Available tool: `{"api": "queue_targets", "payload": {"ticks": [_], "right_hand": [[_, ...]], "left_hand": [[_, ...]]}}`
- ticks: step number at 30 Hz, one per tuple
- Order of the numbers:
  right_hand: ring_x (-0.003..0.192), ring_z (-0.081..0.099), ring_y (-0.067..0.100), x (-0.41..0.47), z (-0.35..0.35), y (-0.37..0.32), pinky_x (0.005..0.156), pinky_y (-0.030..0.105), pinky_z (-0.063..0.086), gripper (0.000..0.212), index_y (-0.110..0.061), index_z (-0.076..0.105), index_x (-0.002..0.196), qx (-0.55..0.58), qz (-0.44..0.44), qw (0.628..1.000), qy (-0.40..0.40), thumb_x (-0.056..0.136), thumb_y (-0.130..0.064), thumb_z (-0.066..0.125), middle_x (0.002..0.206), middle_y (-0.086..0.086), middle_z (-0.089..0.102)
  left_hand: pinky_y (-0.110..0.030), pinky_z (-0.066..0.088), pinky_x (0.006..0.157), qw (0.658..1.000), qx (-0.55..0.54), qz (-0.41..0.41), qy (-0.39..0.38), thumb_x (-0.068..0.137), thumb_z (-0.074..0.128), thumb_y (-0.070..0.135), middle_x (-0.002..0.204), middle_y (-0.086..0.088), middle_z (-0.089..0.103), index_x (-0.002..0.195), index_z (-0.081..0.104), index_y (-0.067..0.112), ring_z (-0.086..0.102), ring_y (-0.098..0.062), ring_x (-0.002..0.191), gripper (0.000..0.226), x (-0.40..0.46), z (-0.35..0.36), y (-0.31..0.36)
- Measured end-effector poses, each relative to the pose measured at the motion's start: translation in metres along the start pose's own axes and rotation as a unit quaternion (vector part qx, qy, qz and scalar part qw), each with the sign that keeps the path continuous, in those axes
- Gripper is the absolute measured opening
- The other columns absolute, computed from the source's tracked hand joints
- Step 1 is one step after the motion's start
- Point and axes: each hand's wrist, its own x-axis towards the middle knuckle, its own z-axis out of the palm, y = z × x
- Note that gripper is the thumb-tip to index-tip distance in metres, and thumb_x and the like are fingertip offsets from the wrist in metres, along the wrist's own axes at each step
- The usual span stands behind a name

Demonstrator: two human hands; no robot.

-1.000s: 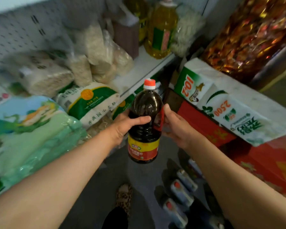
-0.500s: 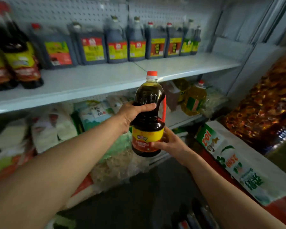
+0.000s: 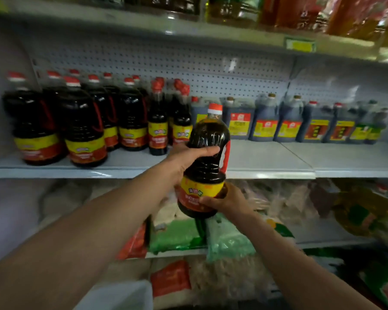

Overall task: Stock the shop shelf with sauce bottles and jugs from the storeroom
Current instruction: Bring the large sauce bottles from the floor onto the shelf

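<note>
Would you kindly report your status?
Left hand grips dark red-capped sauce bottle; right hand supports its base. Bare grey shelf ahead. Nothing blocking.

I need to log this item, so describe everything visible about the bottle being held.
The bottle is clear plastic, filled with dark brown sauce, with a red cap, a red side handle and a yellow-and-red label low on its body. It is upright, tipped slightly, in the air before the shelf. The left hand grips its waist; the right hand holds its base.

Grey pegboard back panel [image 3: 211, 63] (dimly lit) behind white shelving.
</note>
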Motion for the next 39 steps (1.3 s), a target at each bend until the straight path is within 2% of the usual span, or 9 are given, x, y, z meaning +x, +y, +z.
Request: {"api": "queue_targets", "payload": {"ticks": [2,4,6,8,12,19,27,32,39], "right_hand": [[0.096,0.072,0.009,0.022,0.041,-0.012,0.081,0.023,0.058,0.063,-0.025,0.068,0.115,-0.008,-0.011,1.0,-0.004,0.06,-0.034,0.098,0.101,-0.011,0.076],[0.095,0.071,0.005,0.043,0.075,-0.022,0.083,0.022,0.059,0.064,-0.028,0.067,0.116,-0.017,-0.023,1.0,-0.013,0.061,-0.037,0.097,0.101,-0.013,0.075],[0.099,0.071,0.007,0.062,0.102,-0.03,0.092,0.037,0.059,0.071,-0.03,0.067,0.119,-0.018,-0.034,0.999,-0.022,0.056,-0.042,0.097,0.105,-0.012,0.076],[0.102,0.071,0.009,0.081,0.121,-0.038,0.094,0.043,0.058,0.077,-0.031,0.066,0.122,-0.026,-0.047,0.998,-0.032,0.052,-0.048,0.096,0.109,-0.012,0.076],[0.104,0.069,0.005,0.116,0.151,-0.052,0.093,0.037,0.057,0.078,-0.028,0.064,0.127,-0.037,-0.058,0.997,-0.042,0.058,-0.042,0.097,0.112,-0.012,0.075],[0.113,0.067,0.009,0.175,0.195,-0.061,0.098,0.042,0.056,0.095,-0.027,0.056,0.136,-0.029,-0.076,0.996,-0.032,0.052,-0.055,0.093,0.12,-0.01,0.072],[0.116,0.065,0.008,0.223,0.222,-0.05,0.102,0.043,0.054,0.08,-0.028,0.055,0.137,-0.026,-0.084,0.995,-0.037,0.068,-0.037,0.093,0.124,-0.01,0.07],[0.118,0.063,0.008,0.238,0.228,-0.049,0.103,0.036,0.053,0.078,-0.027,0.054,0.139,-0.023,-0.074,0.996,-0.043,0.071,-0.035,0.092,0.127,-0.011,0.068],[0.116,0.063,0.003,0.24,0.231,-0.046,0.096,0.025,0.051,0.076,-0.027,0.053,0.139,-0.027,-0.062,0.997,-0.04,0.073,-0.032,0.091,0.127,-0.012,0.068]], "left_hand": [[-0.032,0.054,0.087,1.0,-0.003,0.008,0.019,0.062,0.092,0.034,0.096,0.003,0.076,0.105,0.073,0.025,0.071,-0.018,0.094,0.048,0.008,-0.043,-0.001],[-0.03,0.054,0.082,0.999,-0.008,0.014,0.032,0.062,0.092,0.033,0.092,0.005,0.076,0.102,0.073,0.025,0.071,-0.015,0.088,0.045,0.017,-0.082,-0.002],[-0.025,0.048,0.071,0.999,-0.018,0.022,0.038,0.066,0.09,0.03,0.092,0.008,0.073,0.103,0.069,0.028,0.066,-0.009,0.085,0.043,0.023,-0.114,-0.004],[-0.028,0.048,0.077,0.998,-0.028,0.032,0.046,0.064,0.09,0.031,0.1,0.007,0.072,0.11,0.067,0.029,0.065,-0.012,0.094,0.051,0.034,-0.14,-0.007],[-0.033,0.051,0.083,0.996,-0.036,0.046,0.072,0.061,0.092,0.029,0.104,0.004,0.072,0.114,0.066,0.026,0.066,-0.016,0.097,0.058,0.058,-0.178,-0.009],[-0.04,0.05,0.095,0.993,-0.012,0.084,0.081,0.059,0.093,0.032,0.11,0.006,0.072,0.12,0.065,0.03,0.066,-0.018,0.105,0.068,0.114,-0.225,-0.012],[-0.043,0.048,0.102,0.991,-0.01,0.099,0.09,0.06,0.091,0.042,0.114,0.008,0.069,0.126,0.06,0.032,0.063,-0.016,0.109,0.074,0.161,-0.254,-0.025],[-0.045,0.048,0.103,0.99,-0.001,0.103,0.095,0.046,0.089,0.057,0.116,0.01,0.069,0.127,0.058,0.038,0.063,-0.015,0.111,0.088,0.174,-0.258,-0.028],[-0.046,0.046,0.105,0.99,0.005,0.104,0.09,0.07,0.086,0.043,0.123,0.008,0.064,0.131,0.052,0.038,0.059,-0.017,0.116,0.071,0.179,-0.258,-0.032]]}}
